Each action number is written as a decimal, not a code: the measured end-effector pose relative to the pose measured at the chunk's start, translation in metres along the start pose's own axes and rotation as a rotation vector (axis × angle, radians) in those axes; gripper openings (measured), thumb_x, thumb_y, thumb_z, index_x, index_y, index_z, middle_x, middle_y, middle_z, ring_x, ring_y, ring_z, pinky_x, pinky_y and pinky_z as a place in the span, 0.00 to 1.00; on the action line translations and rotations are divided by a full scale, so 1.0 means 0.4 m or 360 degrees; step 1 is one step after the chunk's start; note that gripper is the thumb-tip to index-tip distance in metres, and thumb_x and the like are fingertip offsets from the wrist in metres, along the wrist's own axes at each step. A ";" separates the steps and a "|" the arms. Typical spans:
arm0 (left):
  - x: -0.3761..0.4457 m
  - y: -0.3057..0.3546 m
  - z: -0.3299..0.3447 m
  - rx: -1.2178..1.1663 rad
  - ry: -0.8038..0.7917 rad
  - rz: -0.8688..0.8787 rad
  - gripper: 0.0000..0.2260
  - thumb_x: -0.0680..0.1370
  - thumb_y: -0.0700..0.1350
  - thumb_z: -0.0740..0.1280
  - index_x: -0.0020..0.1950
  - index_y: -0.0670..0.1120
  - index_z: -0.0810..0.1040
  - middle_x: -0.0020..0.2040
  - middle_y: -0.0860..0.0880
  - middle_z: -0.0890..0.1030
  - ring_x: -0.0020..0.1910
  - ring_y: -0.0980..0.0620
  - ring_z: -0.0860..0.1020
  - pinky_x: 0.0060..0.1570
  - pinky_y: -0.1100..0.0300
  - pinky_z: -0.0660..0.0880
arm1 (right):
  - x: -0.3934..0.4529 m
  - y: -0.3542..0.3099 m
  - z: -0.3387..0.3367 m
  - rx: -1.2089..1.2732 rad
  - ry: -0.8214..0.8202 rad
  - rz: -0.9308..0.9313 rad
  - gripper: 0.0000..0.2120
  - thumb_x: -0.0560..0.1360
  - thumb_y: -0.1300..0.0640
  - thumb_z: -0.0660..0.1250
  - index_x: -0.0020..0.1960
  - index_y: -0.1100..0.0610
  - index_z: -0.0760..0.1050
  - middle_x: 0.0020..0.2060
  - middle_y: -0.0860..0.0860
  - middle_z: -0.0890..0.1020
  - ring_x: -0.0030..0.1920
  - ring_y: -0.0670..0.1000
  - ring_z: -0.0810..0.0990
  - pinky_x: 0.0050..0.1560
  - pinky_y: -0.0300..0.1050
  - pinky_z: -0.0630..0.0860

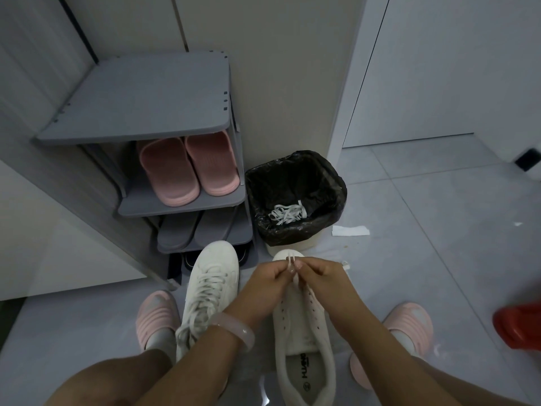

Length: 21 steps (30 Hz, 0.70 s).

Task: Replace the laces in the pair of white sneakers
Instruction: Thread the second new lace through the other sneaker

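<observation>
Two white sneakers stand on the tiled floor at lower centre of the frame, toes pointing away from the person, between the person's feet in pink slippers (pixel 156 313). The left sneaker (pixel 209 288) is fully laced. The right sneaker (pixel 303 326) shows bare eyelets along most of its opening, which suggests it is the shoe being relaced. Both hands meet over its toe end: the left hand (pixel 265 284) and right hand (pixel 320 278) each pinch a white lace (pixel 295 278) between curled fingertips, apparently to even its ends or feed a tip into the lowest eyelets; which eyelet it enters cannot be told. A pale bangle (pixel 234 331) sits on the left wrist.

A bin (pixel 295 197) lined with a black bag stands just beyond the sneakers, close enough for discarding; a bundle of white laces (pixel 288 213) lies inside, probably the ones removed. At upper left, a grey shoe rack (pixel 140 104) holds pink slippers and grey slippers on lower shelves. A scrap of white paper (pixel 349 230) lies beside the bin.

Legible writing: the right sneaker's insole bears dark lettering, partly readable as "HUAN…"; the rest is unclear.
</observation>
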<state>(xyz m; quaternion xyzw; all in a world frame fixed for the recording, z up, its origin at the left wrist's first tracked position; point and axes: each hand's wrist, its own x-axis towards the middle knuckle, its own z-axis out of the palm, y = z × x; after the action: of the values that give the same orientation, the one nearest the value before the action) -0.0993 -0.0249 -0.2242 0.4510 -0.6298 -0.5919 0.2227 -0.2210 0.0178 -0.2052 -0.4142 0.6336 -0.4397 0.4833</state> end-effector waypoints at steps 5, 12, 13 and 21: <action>0.002 0.000 -0.005 0.0035 -0.0106 -0.0024 0.13 0.81 0.43 0.58 0.38 0.50 0.77 0.38 0.48 0.77 0.39 0.53 0.73 0.40 0.63 0.69 | 0.002 -0.003 0.012 0.0070 0.0026 0.0045 0.09 0.76 0.63 0.64 0.51 0.54 0.81 0.31 0.48 0.79 0.29 0.38 0.73 0.35 0.29 0.72; -0.001 -0.003 -0.011 0.0181 -0.0194 -0.0016 0.10 0.81 0.42 0.58 0.51 0.43 0.79 0.48 0.41 0.81 0.46 0.53 0.76 0.48 0.59 0.73 | -0.008 -0.001 0.025 0.0357 0.0079 0.0202 0.08 0.76 0.61 0.65 0.52 0.56 0.81 0.44 0.45 0.84 0.44 0.35 0.81 0.42 0.27 0.74; -0.001 -0.004 -0.011 0.0195 -0.0194 -0.0006 0.11 0.81 0.41 0.58 0.53 0.41 0.79 0.49 0.42 0.81 0.47 0.53 0.77 0.48 0.61 0.73 | -0.009 -0.004 0.027 0.0342 0.0085 0.0202 0.08 0.76 0.61 0.65 0.50 0.54 0.81 0.44 0.46 0.84 0.43 0.36 0.81 0.41 0.27 0.74; -0.051 0.043 -0.033 0.1306 0.0123 0.0416 0.16 0.76 0.56 0.58 0.48 0.46 0.80 0.45 0.54 0.74 0.46 0.56 0.72 0.49 0.61 0.69 | -0.006 -0.004 0.019 0.0581 0.0177 0.0242 0.09 0.78 0.59 0.61 0.49 0.61 0.79 0.44 0.55 0.85 0.47 0.50 0.83 0.50 0.42 0.79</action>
<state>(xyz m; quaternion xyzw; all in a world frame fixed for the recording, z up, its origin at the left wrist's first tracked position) -0.0837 -0.0171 -0.2000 0.4405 -0.8560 -0.2420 0.1215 -0.2128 0.0184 -0.2042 -0.2457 0.5986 -0.5317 0.5464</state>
